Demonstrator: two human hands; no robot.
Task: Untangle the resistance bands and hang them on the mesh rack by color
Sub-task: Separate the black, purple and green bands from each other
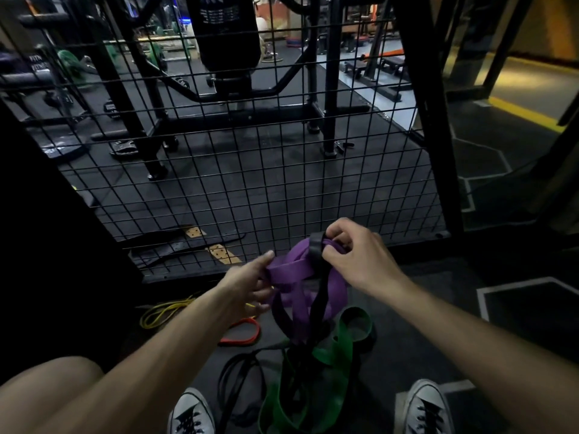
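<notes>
A knot of purple bands [300, 274] hangs in front of me with a black band [317, 296] threaded through it. My right hand [354, 255] pinches the black loop and purple band at the top of the knot. My left hand [250, 280] grips a purple strand at the knot's left side. A green band [332, 364] trails from the tangle down to the floor between my shoes. Thin black bands [238, 371], an orange band [247, 332] and a yellow band [163, 311] lie on the floor. The black mesh rack [250, 170] stands just beyond, with nothing hanging on it.
My two grey sneakers [191, 415] stand on the dark rubber floor, and a bare knee [47, 386] shows at the lower left. Gym machines and a punching bag [225, 29] are behind the mesh. A thick black post [435, 136] frames the rack's right side.
</notes>
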